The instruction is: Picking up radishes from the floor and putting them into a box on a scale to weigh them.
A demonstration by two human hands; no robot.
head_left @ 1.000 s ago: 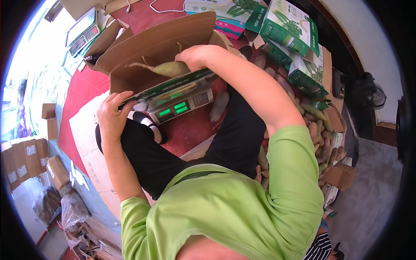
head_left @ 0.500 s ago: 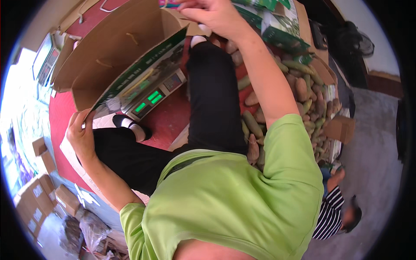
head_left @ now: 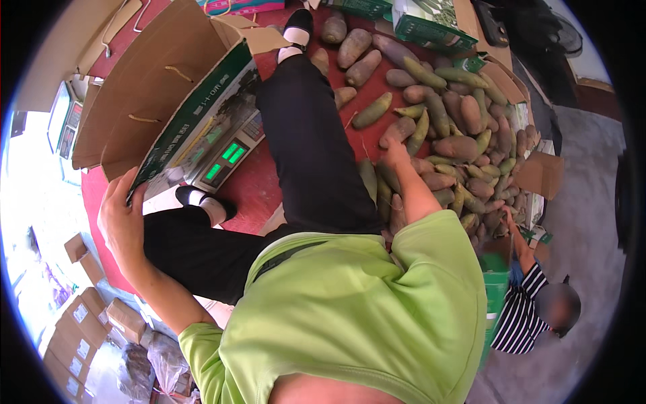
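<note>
An upright cardboard carton (head_left: 202, 111), green-printed outside with brown inner walls and rope handles, stands at the left. My left hand (head_left: 124, 212) pinches its near edge between thumb and fingers. My right hand (head_left: 397, 158) is down among a heap of long, thick root vegetables (head_left: 461, 148), some green, some brownish-red. Its fingers are closed at the near end of a brownish-red root vegetable (head_left: 398, 129); the grip is partly hidden behind the hand. Beside the carton, partly behind its wall, sits a scale (head_left: 229, 158) with a lit green display.
Roots spread over the red floor covering (head_left: 269, 182), most thickly at the right. A person (head_left: 528, 303) in a striped top reaches into the heap's right edge. Another printed carton (head_left: 434, 23) stands at the back right. Stacked brown boxes (head_left: 74, 337) and plastic bags (head_left: 165, 360) lie lower left.
My right hand has left the carton's far top side and come down right to the root vegetables. My left hand keeps its hold on the carton. The other person's arm now reaches into the heap.
</note>
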